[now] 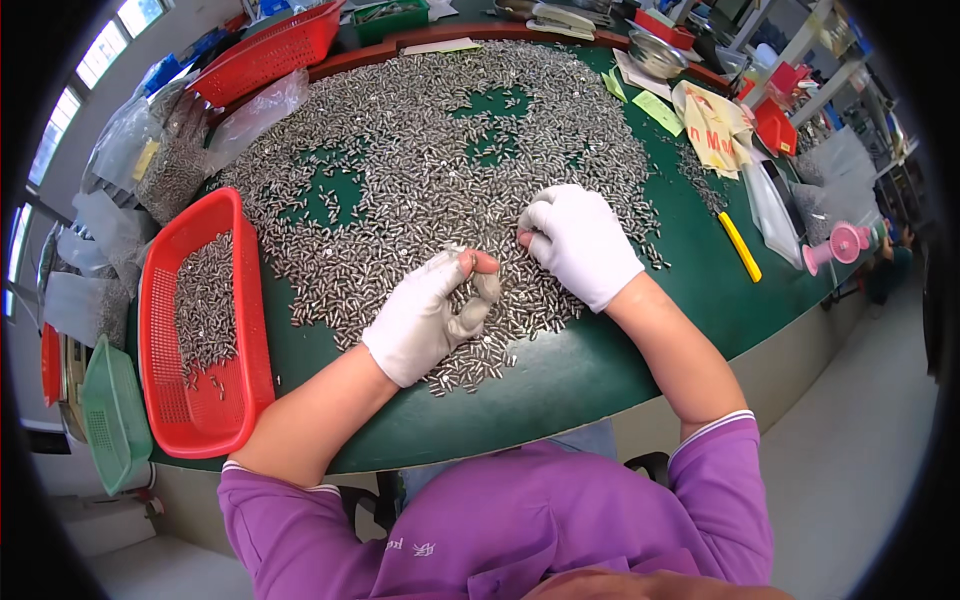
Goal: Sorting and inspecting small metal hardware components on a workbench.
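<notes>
A large heap of small silver metal pins (420,160) is spread over a green table (600,370), with bare green patches showing through the heap. Both hands are gloved in white with the fingertips cut away.

The left hand (435,310) is held at the near edge of the heap, fingers curled and thumb pressed to forefinger in a pinch. Whether a pin is caught in that pinch cannot be told. The right hand (580,240) is laid palm down on the pins just beside the left, fingers bent inward and touching the heap; nothing is seen grasped.

A red basket (160,400) is set on the table to the left of the left hand, with a smaller batch of pins lying in its upper part. A green basket (110,420) is seen beyond it, off the table edge. A second red basket (270,50) stands at the far side. A yellow stick (740,246) lies on the table, well right of the right hand.
</notes>
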Motion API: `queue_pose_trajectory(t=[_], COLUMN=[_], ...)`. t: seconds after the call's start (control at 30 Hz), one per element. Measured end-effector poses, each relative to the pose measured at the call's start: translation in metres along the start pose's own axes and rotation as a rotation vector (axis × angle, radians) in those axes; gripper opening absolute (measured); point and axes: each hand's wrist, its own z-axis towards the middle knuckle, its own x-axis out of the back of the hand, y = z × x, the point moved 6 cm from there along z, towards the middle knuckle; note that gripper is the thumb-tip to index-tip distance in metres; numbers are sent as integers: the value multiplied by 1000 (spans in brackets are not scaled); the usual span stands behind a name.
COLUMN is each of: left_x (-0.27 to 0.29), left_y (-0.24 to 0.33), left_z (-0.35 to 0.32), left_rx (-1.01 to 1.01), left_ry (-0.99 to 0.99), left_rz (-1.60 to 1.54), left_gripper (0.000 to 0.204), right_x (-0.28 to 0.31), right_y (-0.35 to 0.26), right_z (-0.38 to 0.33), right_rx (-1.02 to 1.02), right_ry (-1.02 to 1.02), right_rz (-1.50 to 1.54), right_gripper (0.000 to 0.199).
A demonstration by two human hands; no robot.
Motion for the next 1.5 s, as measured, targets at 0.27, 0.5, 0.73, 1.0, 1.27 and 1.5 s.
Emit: queue_pose_trajectory(t=[0.27,0.5,0.73,1.0,1.27,1.5], left_x=[-5,-4,-1,-11,-1,-2], left_y=[2,0,0,-1,-3,-1], left_z=[-1,1,1,-1,0,0], left_rx=[-30,-17,-22,5,5,22], left_ry=[-58,-49,-52,-21,26,39], left_rz=[-13,-42,-32,61,42,26], left_gripper=[27,20,19,18,16,24], right_x=[21,2,20,1,11,5], right_y=[5,8,11,-24,-4,-9], right_z=[-3,-2,-1,-6,-6,-2], right_rx=[42,6,-62,-75,61,136], right_ry=[95,40,116,-47,93,104], right_rz=[116,63,180,943,212,117], right_gripper=[13,10,11,17,14,10])
